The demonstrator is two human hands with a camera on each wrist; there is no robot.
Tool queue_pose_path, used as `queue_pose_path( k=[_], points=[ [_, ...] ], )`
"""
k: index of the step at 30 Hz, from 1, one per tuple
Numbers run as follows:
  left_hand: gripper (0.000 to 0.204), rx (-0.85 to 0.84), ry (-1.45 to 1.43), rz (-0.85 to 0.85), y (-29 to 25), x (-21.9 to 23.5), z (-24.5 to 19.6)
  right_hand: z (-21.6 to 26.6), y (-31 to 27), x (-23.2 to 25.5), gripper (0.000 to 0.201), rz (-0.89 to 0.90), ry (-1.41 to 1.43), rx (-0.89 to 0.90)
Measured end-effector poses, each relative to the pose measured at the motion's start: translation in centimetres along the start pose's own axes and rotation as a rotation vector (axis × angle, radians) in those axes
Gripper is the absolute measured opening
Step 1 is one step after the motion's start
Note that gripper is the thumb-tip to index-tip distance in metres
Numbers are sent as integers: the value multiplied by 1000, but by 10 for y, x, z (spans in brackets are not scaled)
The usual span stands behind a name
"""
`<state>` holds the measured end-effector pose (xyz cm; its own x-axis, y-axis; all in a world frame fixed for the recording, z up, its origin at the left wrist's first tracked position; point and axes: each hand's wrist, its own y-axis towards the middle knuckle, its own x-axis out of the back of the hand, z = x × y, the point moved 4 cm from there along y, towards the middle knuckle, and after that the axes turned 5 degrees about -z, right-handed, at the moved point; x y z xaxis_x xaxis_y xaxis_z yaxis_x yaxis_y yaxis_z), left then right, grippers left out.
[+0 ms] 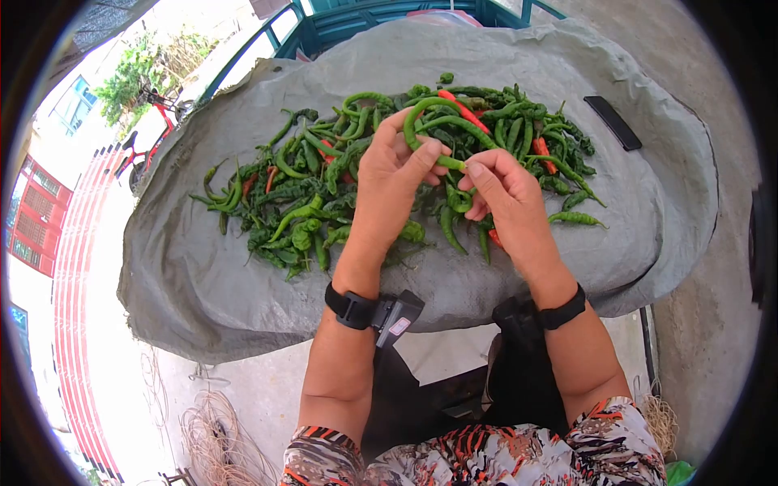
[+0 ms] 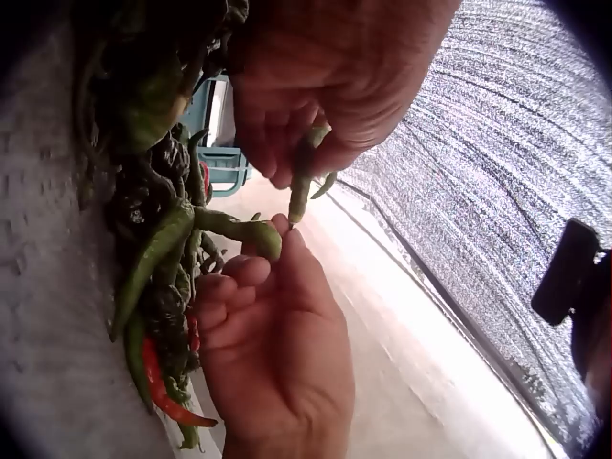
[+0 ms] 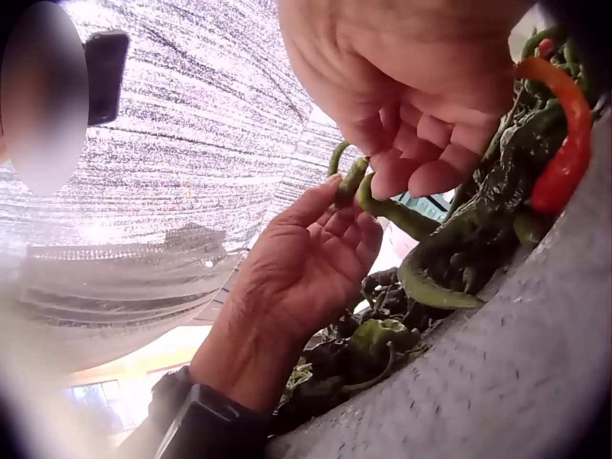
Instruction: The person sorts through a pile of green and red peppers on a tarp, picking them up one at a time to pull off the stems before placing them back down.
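A curved green chili pepper [image 1: 450,163] is held over the pile, between both hands. My left hand [image 1: 387,174] grips its body between thumb and fingers. At the narrow stem end, my right hand [image 1: 515,202] pinches with thumb and forefinger; the tip meets those fingers in the left wrist view, where the pepper [image 2: 299,196] points down. Another green pepper [image 2: 251,232] overlaps the right fingertips there. Beneath the hands spreads a heap of green chili peppers [image 1: 304,212], many wrinkled, with some red ones such as a red pepper [image 1: 543,155].
The heap lies on a grey tarp [image 1: 243,292] draped over a raised surface. A black phone [image 1: 613,123] rests on the tarp at the right. Behind stands a teal metal frame [image 1: 348,20]. Loose twine [image 1: 223,437] lies on the ground at lower left.
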<state>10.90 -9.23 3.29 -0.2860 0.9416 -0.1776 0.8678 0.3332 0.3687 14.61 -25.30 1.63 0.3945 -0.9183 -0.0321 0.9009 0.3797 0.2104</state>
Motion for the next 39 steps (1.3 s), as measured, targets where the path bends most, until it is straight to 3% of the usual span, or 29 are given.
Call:
queue_pose_path(
  k=[3, 6, 9, 12, 15, 18, 21, 24, 27, 30, 31, 33, 34, 37, 39],
  points=[
    [43, 1, 53, -160, 0, 7, -6, 1, -1, -1, 18, 4, 15, -7],
    [42, -33, 107, -194, 2, 16, 5, 4, -4, -3, 16, -47, 27, 8],
    [39, -227, 223, -335, 1, 15, 7, 4, -3, 2, 16, -34, -21, 4],
    [36, -359, 623, -326, 0, 18, 2, 3, -1, 1, 25, 87, -284, 202],
    [32, -512, 754, -395, -1, 18, -3, 13, -10, -11, 29, 185, -584, 248],
    [28, -353, 543, -311, 1, 20, 4, 12, -16, -19, 30, 200, -760, 475],
    [25, -223, 515, -220, 2, 14, 7, 12, -18, -27, 29, 202, -853, 624],
    [22, -337, 783, -143, 1, 10, 12, 8, -21, -33, 28, 211, -984, 745],
    [22, -257, 999, -54, -3, 9, 16, 5, -19, -32, 26, 206, -938, 751],
    [23, -140, 1105, -2, -2, 11, 21, 7, -10, -20, 19, 53, -668, 680],
    [23, -122, 1136, 11, -1, 11, 22, 8, -7, -12, 17, -2, -507, 509],
    [25, -209, 1007, -80, -1, 11, 19, 12, -5, 1, 16, -109, -184, 165],
    [26, -253, 943, -123, -2, 11, 16, 12, -4, 6, 19, -149, -74, 140],
    [28, -156, 426, -118, 1, 6, 7, 9, 2, 15, 26, -245, 193, 77],
    [26, -237, 528, 9, -2, 0, 4, 6, 3, 16, 30, -269, 277, 51]
  ],
)
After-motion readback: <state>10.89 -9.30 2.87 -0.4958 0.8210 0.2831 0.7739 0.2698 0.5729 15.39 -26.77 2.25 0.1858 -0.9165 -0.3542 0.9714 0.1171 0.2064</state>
